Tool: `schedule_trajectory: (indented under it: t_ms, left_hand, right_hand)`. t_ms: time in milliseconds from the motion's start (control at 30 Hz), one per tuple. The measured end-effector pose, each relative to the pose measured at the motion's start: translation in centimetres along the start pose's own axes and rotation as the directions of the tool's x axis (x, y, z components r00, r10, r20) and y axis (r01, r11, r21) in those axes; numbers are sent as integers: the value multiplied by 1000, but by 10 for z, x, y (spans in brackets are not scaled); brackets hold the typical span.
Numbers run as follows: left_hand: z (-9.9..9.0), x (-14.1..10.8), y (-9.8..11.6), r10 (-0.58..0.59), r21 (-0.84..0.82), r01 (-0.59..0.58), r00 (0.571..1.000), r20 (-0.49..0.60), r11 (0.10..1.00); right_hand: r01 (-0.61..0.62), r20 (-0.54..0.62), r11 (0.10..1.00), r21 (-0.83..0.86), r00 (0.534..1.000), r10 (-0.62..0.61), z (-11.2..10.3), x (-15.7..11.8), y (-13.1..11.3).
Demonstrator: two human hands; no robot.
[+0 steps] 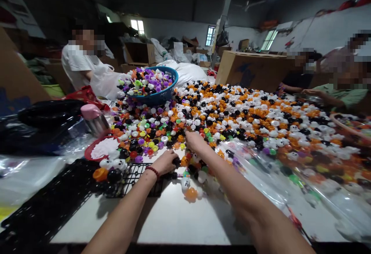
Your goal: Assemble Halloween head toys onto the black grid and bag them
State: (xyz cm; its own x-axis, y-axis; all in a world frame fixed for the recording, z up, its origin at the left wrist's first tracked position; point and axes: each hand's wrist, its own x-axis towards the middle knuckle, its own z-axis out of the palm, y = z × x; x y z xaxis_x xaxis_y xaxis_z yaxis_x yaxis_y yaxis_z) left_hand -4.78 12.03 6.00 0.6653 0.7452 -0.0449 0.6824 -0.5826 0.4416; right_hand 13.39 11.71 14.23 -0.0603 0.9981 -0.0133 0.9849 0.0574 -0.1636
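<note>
"Dim workshop (171, 32), cartons and sacks piled behind a blue basket (175, 78). What covers the white table (179, 223)?"

"A broad heap of glossy plastic pieces (246, 115), rounded and knobbly, mostly orange, black and white, spread in front of the basket and to its right."

"And the containers?"

"Right of the basket, a plain cardboard box (252, 70), its contents hidden. The basket itself, lattice-walled plastic, brims with purple, orange, green, white and black pieces. In front of it, to the left, a red dish (90, 153) holds white, paper-like slips; nearer the camera lies a black grid (133, 176) with square openings."

"The hands?"

"Apart, both in front of the basket. The right hand (195, 143) reaches into the heap, fingertips hidden; whether it grips anything, I cannot tell. The left hand (165, 162), fingers curled, meets a smooth black ball (176, 161); its grip cannot be told either."
</note>
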Motion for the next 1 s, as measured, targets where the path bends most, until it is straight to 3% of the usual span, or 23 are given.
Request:
schedule_trajectory:
  t_ms: [167, 267, 400, 467, 533, 633, 700, 767, 800, 1000]
  left_hand:
    - [9, 3, 6, 12, -163, -18, 999, -38, 986]
    - [13, 4, 2, -52, -277, 20, 993, -108, 961]
    - [8, -6, -4, -210, -466, 86, 953, -220, 880]
    - [1, -18, -1, -239, -580, 60, 942, -237, 812]
    - [-5, -35, 6, -246, -730, 2, 943, -227, 683]
    - [-11, -63, 23, -230, -897, -53, 959, -169, 439]
    - [-12, -81, 34, -201, -930, -30, 973, -111, 365]
    - [-13, -96, 44, -169, -939, 0, 984, -61, 343]
    - [-13, -102, 49, -149, -938, 10, 988, -45, 345]
    - [-17, -120, 70, 3, -900, 5, 1000, 8, 435]
  right_hand:
    - [-46, 36, 999, 26, 998, 45, 20, 55, -7]
    - [-58, 39, 994, 88, 998, 55, 28, 63, -10]
    - [-88, -30, 976, 200, 995, 96, 16, 53, -9]
    - [-80, -79, 967, 244, 992, 102, 8, 34, -8]
    - [-16, -123, 936, 351, 990, 63, 4, 4, -7]
    - [131, -165, 710, 692, 986, -20, 11, -54, -5]
    - [165, -161, 539, 826, 985, -55, 17, -92, -4]
    - [193, -175, 454, 870, 981, -81, 21, -122, -3]
    - [213, -194, 454, 865, 977, -89, 21, -133, -2]
    - [396, -351, 576, 715, 916, -193, 11, -164, 7]
